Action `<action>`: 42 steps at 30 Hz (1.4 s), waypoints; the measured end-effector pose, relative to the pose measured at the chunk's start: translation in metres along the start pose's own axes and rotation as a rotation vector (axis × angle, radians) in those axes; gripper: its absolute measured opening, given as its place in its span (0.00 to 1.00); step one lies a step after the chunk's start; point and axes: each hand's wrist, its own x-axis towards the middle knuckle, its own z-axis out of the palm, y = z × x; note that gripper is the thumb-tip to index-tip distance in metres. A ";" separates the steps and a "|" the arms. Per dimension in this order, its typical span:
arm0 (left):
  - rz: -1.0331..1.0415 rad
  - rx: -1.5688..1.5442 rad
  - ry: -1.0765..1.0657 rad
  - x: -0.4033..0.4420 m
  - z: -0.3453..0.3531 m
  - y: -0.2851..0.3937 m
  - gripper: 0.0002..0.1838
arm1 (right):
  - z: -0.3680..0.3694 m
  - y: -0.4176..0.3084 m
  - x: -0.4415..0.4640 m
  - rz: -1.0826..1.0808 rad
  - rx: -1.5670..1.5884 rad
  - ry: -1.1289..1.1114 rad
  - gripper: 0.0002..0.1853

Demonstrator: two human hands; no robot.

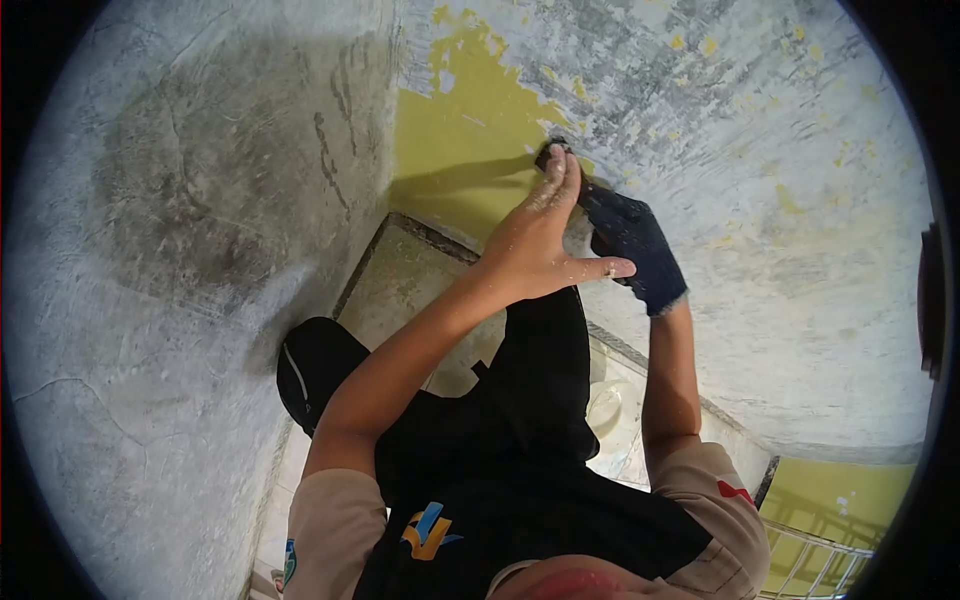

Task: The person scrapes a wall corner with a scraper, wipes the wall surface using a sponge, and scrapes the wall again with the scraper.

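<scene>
My left hand [540,235] is bare and dusted with pale flakes. Its fingers stretch forward, their tips resting on the dark head of a scraper [547,153] at the wall, while the thumb sticks out to the right. In a dark blue glove, my right hand [637,245] is closed around the scraper's handle end, which is mostly hidden. The scraper head meets the edge of a yellow paint patch [465,130]. Around it the wall [700,150] is scraped to grey and white, with small yellow specks left on it.
On the left stands a grey wall [240,180] with a dark damp-looking stain, meeting the painted wall in a corner. Tiled floor [410,265] with a dark edge strip lies below. My bent leg and black shoe [318,370] are close to the left wall. A white rack [815,550] sits lower right.
</scene>
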 end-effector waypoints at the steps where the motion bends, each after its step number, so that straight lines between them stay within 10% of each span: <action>1: -0.008 -0.011 0.039 0.003 -0.003 -0.001 0.75 | 0.011 0.019 0.007 -0.112 0.002 0.033 0.30; 4: 0.023 0.063 0.117 0.006 -0.006 -0.010 0.76 | 0.023 0.047 0.019 -0.505 -0.210 0.260 0.29; 9: 0.015 0.038 -0.027 0.002 0.004 0.003 0.75 | -0.015 -0.004 -0.010 -0.171 -0.042 0.102 0.28; 12: 0.045 0.049 0.078 0.006 -0.002 -0.002 0.75 | -0.001 0.015 0.012 -0.318 -0.079 0.211 0.27; 14: 0.056 0.065 0.067 0.009 0.002 0.001 0.75 | -0.010 0.009 -0.003 0.014 0.221 0.107 0.25; 22: 0.064 0.030 0.108 0.016 -0.011 0.009 0.70 | -0.023 0.007 0.009 -0.586 -0.179 0.231 0.36; 24: -0.005 0.018 0.001 0.014 -0.019 0.009 0.73 | -0.030 -0.033 -0.004 0.265 0.484 0.006 0.35; 25: 0.029 -0.001 -0.027 0.012 -0.012 0.003 0.73 | -0.024 0.006 -0.005 -0.400 -0.107 0.162 0.34; 32: 0.016 0.018 0.009 0.012 -0.010 -0.001 0.72 | -0.020 0.009 -0.003 0.239 0.332 0.003 0.32; 34: 0.003 0.033 -0.025 0.008 -0.013 0.006 0.72 | -0.014 0.018 -0.008 -0.386 -0.126 0.135 0.32; 42: 0.006 -0.022 -0.018 0.008 -0.011 0.003 0.68 | -0.001 0.018 -0.004 -0.362 -0.088 0.177 0.33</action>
